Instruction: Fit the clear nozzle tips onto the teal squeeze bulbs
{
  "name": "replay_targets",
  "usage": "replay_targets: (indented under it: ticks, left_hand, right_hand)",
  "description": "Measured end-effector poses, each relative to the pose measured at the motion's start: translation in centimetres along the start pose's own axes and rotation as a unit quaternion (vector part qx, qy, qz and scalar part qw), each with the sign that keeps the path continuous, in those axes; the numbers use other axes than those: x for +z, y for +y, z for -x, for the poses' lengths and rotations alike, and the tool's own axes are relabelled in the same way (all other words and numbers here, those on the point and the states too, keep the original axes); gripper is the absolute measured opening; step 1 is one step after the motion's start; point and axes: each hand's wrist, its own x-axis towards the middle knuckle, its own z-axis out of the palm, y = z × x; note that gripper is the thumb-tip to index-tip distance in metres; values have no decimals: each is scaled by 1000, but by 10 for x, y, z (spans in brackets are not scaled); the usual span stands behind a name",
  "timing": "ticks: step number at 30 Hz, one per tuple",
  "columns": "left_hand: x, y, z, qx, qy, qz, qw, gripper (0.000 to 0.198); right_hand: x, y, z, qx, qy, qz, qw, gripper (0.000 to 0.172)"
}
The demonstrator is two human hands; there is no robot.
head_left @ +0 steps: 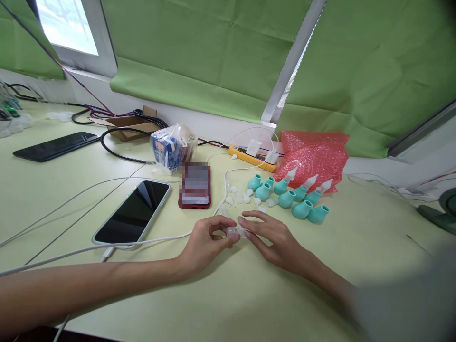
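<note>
Over the table, my left hand [206,240] pinches a small clear plastic tube piece [231,231] between thumb and fingers. My right hand [274,237] meets it from the other side, thumb and fingertips closed on the right end of the same clear plastic; its exact shape is partly hidden by the fingers. Just beyond the fingertips lie several loose clear and white tip pieces [238,195]. Behind my right hand stand several teal rubber bulbs [287,199], some open-mouthed, others fitted with a translucent nozzle [309,181].
A phone with a pale case [131,213] and a red-cased phone [194,185] lie left. White charging cables [153,241] cross near my left arm. Farther back are a bagged blue carton [167,151], a yellow power strip [245,156] and red bubble wrap [309,152].
</note>
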Motion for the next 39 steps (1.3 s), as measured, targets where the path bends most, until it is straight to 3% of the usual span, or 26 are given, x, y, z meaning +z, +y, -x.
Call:
replay_targets:
  ticks: [8, 13, 18, 26, 30, 32, 35, 39]
  left_hand:
    - [0, 1, 0, -6, -1, 7, 1000, 24]
    - [0, -2, -1, 3, -1, 2, 1000, 23]
    - [-1, 2, 1, 5, 2, -11, 1000, 24]
    - [0, 5, 3, 17, -8, -44, 999, 22]
    - [0, 4, 3, 15, 2, -33, 999, 21]
    - [1, 4, 4, 22, 3, -20, 1000, 20]
    - [1, 5, 5, 52, -3, -19, 998, 18]
    - [2, 5, 6, 81, -12, -42, 996, 14]
  right_hand:
    - [10, -1, 3, -34, 53, 29, 998, 31]
    - [10, -4, 2, -77, 42, 89, 992, 27]
    - [15, -2, 7, -103, 29, 123, 987, 35]
    - [22, 2, 12, -77, 61, 43, 994, 46]
    - [20, -4, 10, 37, 63, -83, 994, 37]
    - [17, -7, 8, 151, 45, -214, 964, 33]
    - [14, -7, 3, 319, 3, -400, 859, 28]
    - [13, 0, -1, 385, -65, -542, 744, 26]
